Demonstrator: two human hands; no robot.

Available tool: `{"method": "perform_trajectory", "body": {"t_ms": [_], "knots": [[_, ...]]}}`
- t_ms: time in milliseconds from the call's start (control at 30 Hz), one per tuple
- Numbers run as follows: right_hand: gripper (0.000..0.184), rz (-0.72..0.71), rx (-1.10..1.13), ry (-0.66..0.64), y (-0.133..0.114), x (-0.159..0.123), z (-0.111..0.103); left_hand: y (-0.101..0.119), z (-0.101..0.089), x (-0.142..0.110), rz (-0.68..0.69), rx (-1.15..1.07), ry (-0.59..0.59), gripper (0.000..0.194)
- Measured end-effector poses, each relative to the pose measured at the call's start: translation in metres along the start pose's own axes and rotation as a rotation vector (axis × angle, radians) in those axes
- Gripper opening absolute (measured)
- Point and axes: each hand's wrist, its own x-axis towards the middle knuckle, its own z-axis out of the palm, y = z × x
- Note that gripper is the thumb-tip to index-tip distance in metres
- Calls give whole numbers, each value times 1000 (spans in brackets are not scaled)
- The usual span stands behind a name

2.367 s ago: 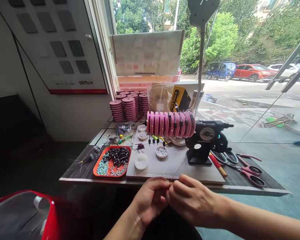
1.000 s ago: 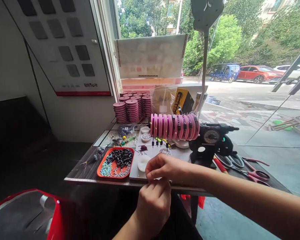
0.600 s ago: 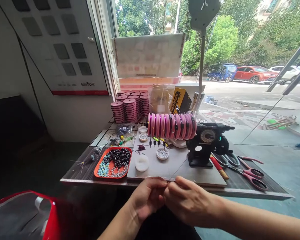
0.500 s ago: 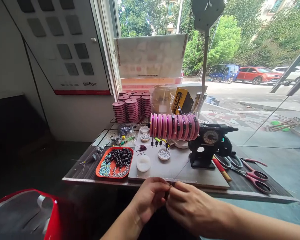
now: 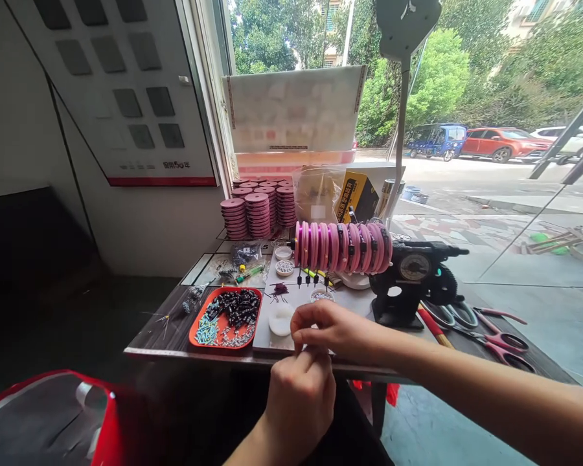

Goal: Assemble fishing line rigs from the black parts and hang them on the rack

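- Pink spools (image 5: 342,248) sit in a row on the black winder (image 5: 408,272), raised over the worktop (image 5: 150,338); the row's long axis runs left to right, beyond the right hand (image 5: 323,325), the nearer one.
- Right thumb and forefinger close in a pinch; the left hand (image 5: 301,395) curls into a fist right below them. Whether the hands hold something thin, I cannot tell.
- White dish (image 5: 280,320) lies just left of the right fingertips, the orange tray (image 5: 221,322) farther left.

open air above the orange tray (image 5: 222,323), right forearm (image 5: 427,356) crossing ahead, pink spools (image 5: 323,248) blocking behind
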Motion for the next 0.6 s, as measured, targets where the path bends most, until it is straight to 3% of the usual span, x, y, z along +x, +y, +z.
{"method": "perform_trajectory", "body": {"t_ms": [100,167,233,300,433,533,600], "knots": [[8,-131,-222,168,-1,-39,3,7,-2,9,-392,-442,-87,9],[22,-467,-692,206,7,-61,10,7,-2,14,-618,-661,-174,5],[30,-671,-1025,239,18,-71,20,6,-3,17,-728,-738,-233,4],[32,-738,-1134,261,28,-72,28,5,-2,18,-805,-790,-259,5],[24,-716,-1086,163,29,-70,35,3,1,14,-774,-770,-247,4],[14,-622,-969,-56,15,-72,36,3,2,12,-604,-635,-194,2],[14,-534,-734,-108,6,-69,34,2,1,11,-476,-527,-147,8]]}}
